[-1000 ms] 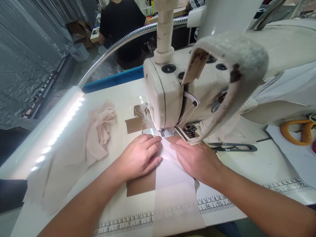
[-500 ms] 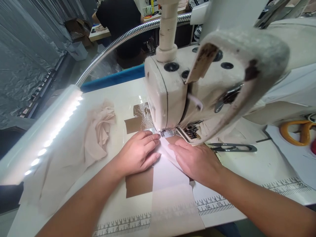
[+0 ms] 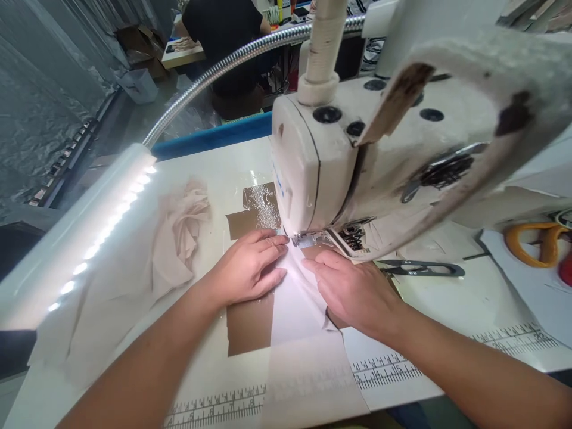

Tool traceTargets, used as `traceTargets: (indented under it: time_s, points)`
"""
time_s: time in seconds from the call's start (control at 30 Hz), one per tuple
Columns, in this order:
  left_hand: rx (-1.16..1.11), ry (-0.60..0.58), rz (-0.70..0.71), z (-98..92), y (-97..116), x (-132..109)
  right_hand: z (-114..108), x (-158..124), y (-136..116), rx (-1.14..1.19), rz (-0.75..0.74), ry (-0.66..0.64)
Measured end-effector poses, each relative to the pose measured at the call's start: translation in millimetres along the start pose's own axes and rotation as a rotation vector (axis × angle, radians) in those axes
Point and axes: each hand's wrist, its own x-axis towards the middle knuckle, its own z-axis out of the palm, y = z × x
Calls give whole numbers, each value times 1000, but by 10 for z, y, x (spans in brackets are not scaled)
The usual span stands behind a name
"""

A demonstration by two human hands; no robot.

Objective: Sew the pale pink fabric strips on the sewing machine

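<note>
Pale cloth (image 3: 304,345) at sewing m/c (image 3: 308,161) foot (image 3: 308,240), prob. mid-seam. Hands apart: L hand (image 3: 250,265) resting on cloth edge, R hand (image 3: 357,292) at fold (image 3: 313,291), grip unclear. Next prob. needs fold steered straight.

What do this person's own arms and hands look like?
The left hand and right hand are ungloved. The left forearm and right forearm are bare as far as they show, with no sleeve, watch or bracelet in view. Whether any ring is worn is hard to tell.
</note>
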Motion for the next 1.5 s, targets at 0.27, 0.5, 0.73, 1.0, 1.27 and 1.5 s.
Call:
traceTargets:
  time_s: [0.27,0.5,0.73,1.0,1.27,1.5]
  points:
    - [-21,61,-36,14,-88,-4,83,14,2,-50,4,-52]
    - [-35,185,-30,54,-82,-70,77,9,40,11,16,-89]
    - [-57,-50,-19,-80,498,-226,57,8,48,102,88,-128]
    - [-48,-4,-198,-278,632,-1017,51,-45,73,152,55,-110]
    - [-52,148,-262,-45,899,-1457,87,-71,70,130,14,-70]
    - [-27,199,-256,70,898,-1580,77,-77,14,144,-33,-52]
